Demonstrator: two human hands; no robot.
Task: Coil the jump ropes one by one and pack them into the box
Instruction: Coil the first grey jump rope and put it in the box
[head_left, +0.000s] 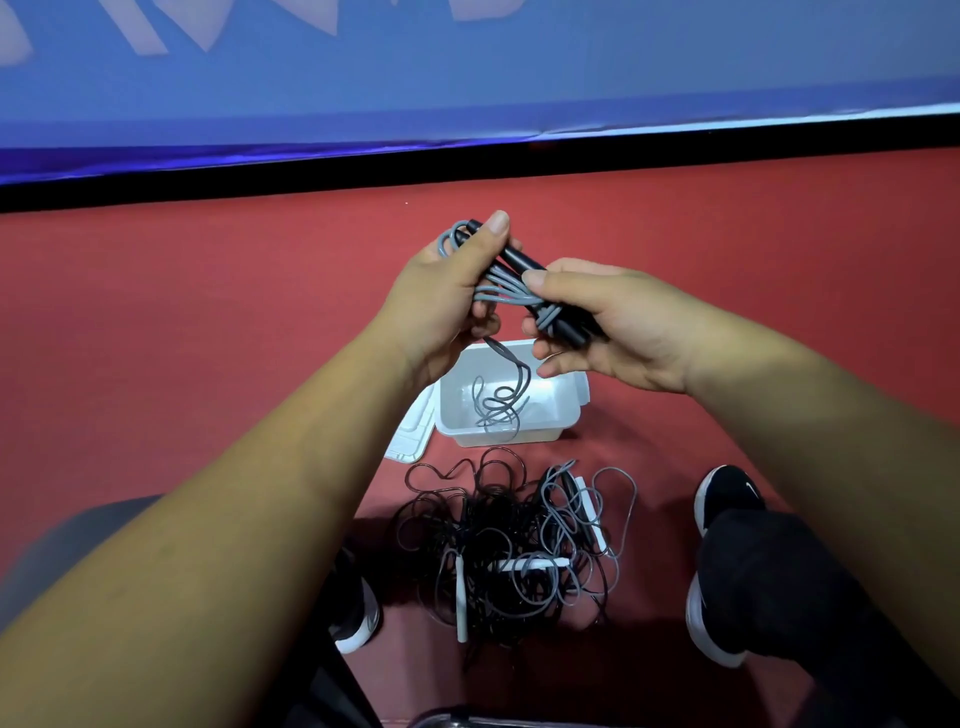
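Note:
A grey jump rope with black handles (519, 283) is held up over the white box (563, 413). My left hand (447, 291) grips the upper end of the handles and the coiled loops. At the lower end, my right hand (608, 325) holds the handles where grey cord is wound round them. The rope's loose tail (501, 405) hangs down from my left hand and lies curled inside the box. On the red floor in front of the box lies a tangled pile of black and grey ropes (511, 545) with white handles (530, 564).
A white lid (413, 431) leans at the box's left side. My two black shoes (724, 499) (356, 616) flank the pile. A black strip and blue wall (467, 78) bound the floor behind. A grey seat edge (62, 540) shows at left.

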